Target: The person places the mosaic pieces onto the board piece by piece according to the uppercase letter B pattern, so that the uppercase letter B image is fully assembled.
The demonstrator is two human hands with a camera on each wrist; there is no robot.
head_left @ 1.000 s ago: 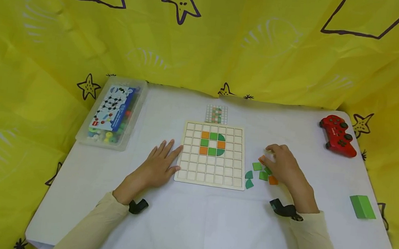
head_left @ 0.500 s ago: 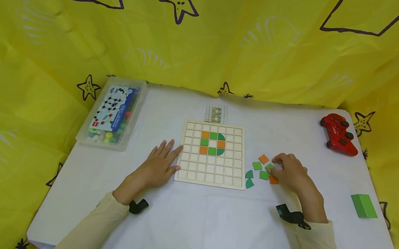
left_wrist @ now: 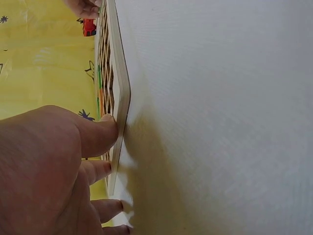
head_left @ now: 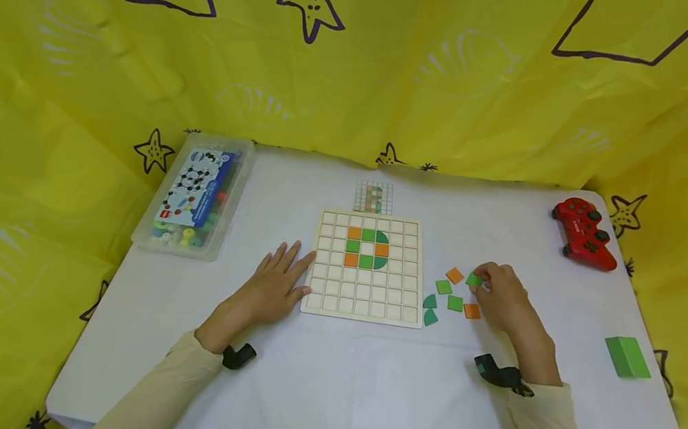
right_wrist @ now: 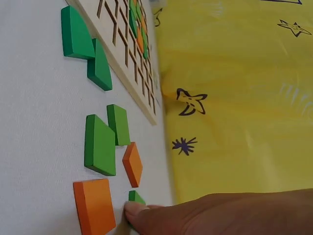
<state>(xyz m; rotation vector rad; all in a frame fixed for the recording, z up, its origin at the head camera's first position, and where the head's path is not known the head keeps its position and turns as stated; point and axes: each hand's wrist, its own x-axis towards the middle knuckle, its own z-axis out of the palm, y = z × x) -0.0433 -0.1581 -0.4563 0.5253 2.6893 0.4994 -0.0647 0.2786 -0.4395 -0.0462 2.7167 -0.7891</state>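
Note:
A wooden grid board (head_left: 361,299) lies mid-table, with orange, green and dark green tiles forming a ring in its upper cells. My left hand (head_left: 275,287) rests flat at the board's left edge, fingers spread. In the left wrist view its thumb (left_wrist: 100,134) touches the rim. To the right of the board, my right hand (head_left: 503,295) pinches a green square tile (head_left: 474,279) between thumb and fingers. Close by lie two orange squares, one orange tile (head_left: 454,275) above the other, two green squares (right_wrist: 100,147) and two dark green quarter-round tiles (right_wrist: 76,34).
A small pattern card (head_left: 374,197) touches the board's far edge. A clear plastic box (head_left: 193,193) of colourful parts stands at the back left. On the right are a red game controller (head_left: 585,234) and a green block (head_left: 627,357). A yellow curtain (head_left: 356,91) closes off the back.
My right hand has moved from the orange tile to a green square, pinched it and shifted it slightly away from the others. The left hand stays in place.

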